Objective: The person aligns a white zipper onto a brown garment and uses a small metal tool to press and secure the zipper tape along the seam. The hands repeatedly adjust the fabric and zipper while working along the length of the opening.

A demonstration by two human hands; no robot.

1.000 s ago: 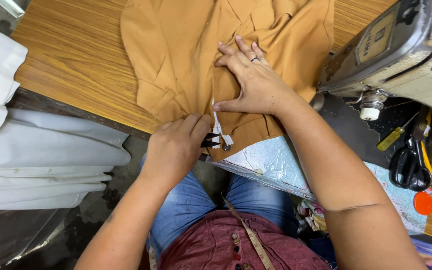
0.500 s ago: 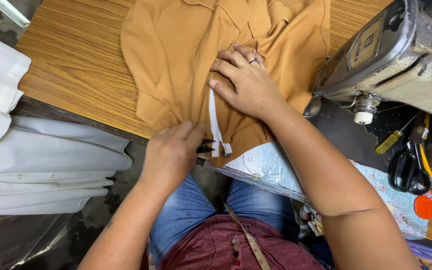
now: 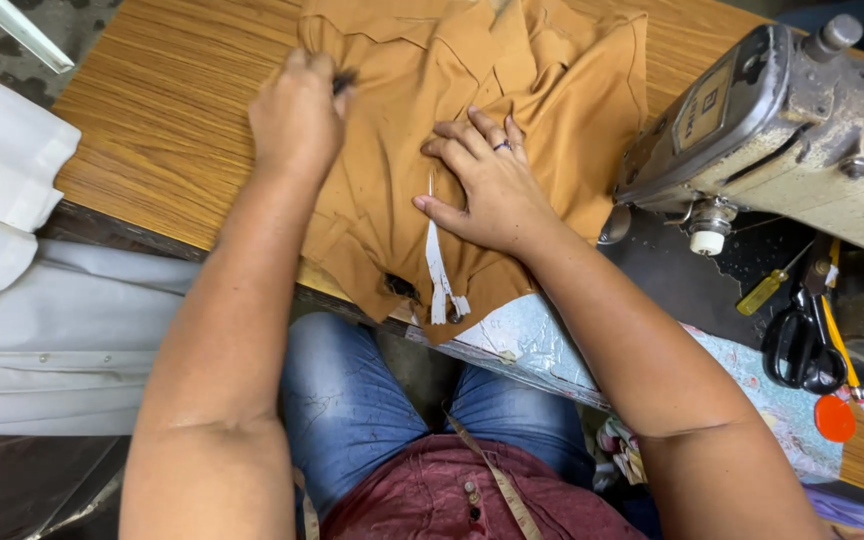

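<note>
1. The left hand (image 3: pixel 297 115) is closed around a small dark tool (image 3: pixel 343 80), raised over the upper part of a mustard garment (image 3: pixel 512 70).
2. The right hand (image 3: pixel 487 185) lies flat and open, pressing the garment onto the wooden table (image 3: pixel 162 120), beside a white tape strip (image 3: pixel 439 270).
3. Risk, as a judgement: the tool could nick the cloth if the pressing hand slips.
4. No containers are visible; scissors (image 3: pixel 802 340) lie loose beside the sewing machine (image 3: pixel 782 120).
</note>
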